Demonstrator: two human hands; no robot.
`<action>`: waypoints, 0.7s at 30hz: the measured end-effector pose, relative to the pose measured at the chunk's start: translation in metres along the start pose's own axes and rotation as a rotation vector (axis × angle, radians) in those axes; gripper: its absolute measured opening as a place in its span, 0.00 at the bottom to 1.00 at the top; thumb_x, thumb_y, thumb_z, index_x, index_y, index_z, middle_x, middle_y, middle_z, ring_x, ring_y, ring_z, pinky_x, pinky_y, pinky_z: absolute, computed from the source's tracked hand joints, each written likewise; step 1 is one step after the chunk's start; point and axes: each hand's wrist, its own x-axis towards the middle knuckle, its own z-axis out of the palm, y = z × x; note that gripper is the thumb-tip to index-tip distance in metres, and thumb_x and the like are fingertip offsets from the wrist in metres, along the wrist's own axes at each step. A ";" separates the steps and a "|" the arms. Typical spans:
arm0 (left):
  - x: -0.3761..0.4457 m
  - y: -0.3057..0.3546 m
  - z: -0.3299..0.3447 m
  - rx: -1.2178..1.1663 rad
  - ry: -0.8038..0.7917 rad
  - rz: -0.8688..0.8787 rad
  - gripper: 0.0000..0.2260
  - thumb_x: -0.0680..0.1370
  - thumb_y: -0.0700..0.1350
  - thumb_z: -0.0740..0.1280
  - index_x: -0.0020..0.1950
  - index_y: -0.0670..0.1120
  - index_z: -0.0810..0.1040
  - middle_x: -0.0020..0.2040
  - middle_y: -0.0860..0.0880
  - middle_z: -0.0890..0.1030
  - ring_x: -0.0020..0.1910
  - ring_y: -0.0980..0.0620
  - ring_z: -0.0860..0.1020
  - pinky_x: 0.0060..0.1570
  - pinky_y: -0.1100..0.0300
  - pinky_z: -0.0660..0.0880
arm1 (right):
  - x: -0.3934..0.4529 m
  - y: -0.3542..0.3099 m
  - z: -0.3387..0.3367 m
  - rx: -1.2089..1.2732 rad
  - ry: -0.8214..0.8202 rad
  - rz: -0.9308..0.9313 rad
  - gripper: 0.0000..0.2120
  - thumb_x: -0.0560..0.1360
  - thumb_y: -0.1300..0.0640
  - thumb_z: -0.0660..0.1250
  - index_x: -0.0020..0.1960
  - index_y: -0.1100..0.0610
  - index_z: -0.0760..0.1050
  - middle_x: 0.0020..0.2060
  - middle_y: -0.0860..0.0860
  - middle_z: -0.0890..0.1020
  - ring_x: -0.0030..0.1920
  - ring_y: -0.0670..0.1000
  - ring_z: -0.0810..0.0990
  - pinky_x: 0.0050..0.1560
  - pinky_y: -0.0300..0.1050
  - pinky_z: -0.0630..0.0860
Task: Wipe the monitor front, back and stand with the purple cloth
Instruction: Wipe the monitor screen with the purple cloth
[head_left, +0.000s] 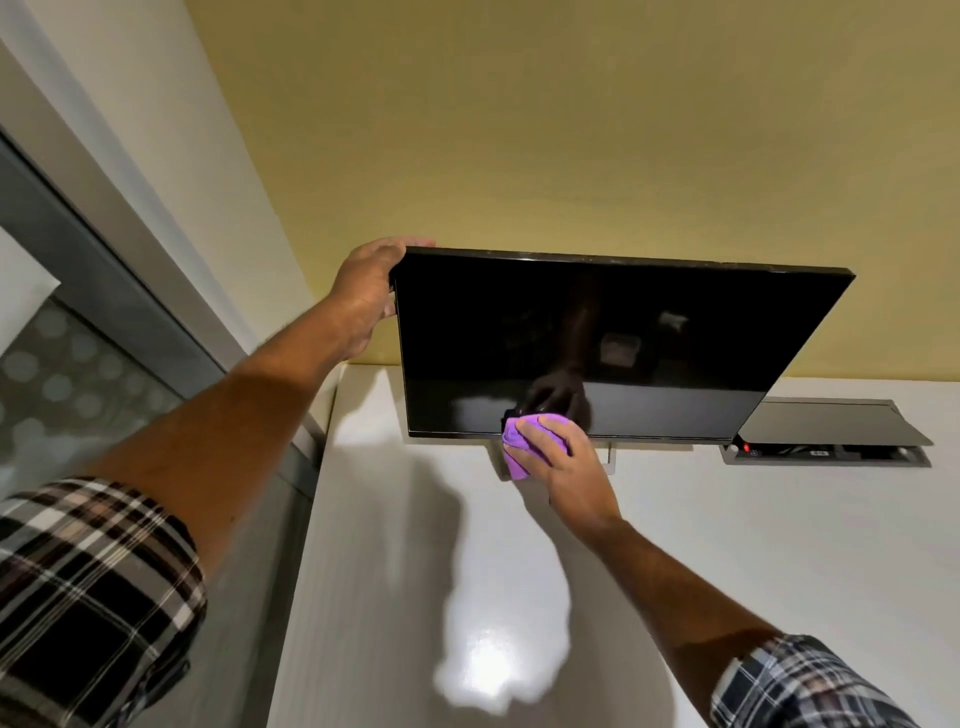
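A black flat monitor (597, 332) stands on a white desk (727, 545) against a yellow wall, its dark screen facing me and switched off. My left hand (366, 291) grips the monitor's top left corner, fingers over the top edge. My right hand (563, 462) holds a bunched purple cloth (514, 447) pressed against the bottom edge of the screen, left of centre. The silver stand (610, 460) shows only as a small piece just below the bezel, mostly hidden behind my right hand.
An open cable box with a raised grey lid (826, 426) and a small red light sits in the desk at the right, close behind the monitor's right corner. A grey window frame with frosted glass (78, 374) runs along the left. The desk's left edge is near my left forearm.
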 end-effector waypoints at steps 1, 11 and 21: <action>0.000 -0.001 -0.001 -0.007 -0.001 0.004 0.18 0.86 0.42 0.52 0.63 0.45 0.81 0.56 0.48 0.83 0.46 0.56 0.79 0.29 0.68 0.71 | 0.000 -0.007 0.000 -0.030 0.022 0.022 0.21 0.80 0.29 0.60 0.67 0.36 0.78 0.74 0.36 0.70 0.77 0.34 0.60 0.78 0.43 0.58; 0.001 -0.003 -0.001 -0.029 -0.037 0.034 0.17 0.86 0.43 0.52 0.64 0.45 0.80 0.54 0.48 0.83 0.45 0.58 0.79 0.29 0.70 0.71 | 0.044 -0.011 -0.115 0.110 1.063 0.461 0.27 0.79 0.66 0.63 0.78 0.60 0.65 0.69 0.60 0.71 0.67 0.60 0.73 0.63 0.58 0.75; 0.007 -0.005 -0.006 -0.023 -0.070 0.022 0.17 0.86 0.45 0.53 0.66 0.46 0.80 0.61 0.49 0.83 0.56 0.56 0.81 0.48 0.59 0.77 | 0.133 -0.115 -0.051 0.239 0.954 0.423 0.33 0.73 0.69 0.68 0.77 0.54 0.72 0.72 0.61 0.68 0.63 0.60 0.69 0.64 0.48 0.67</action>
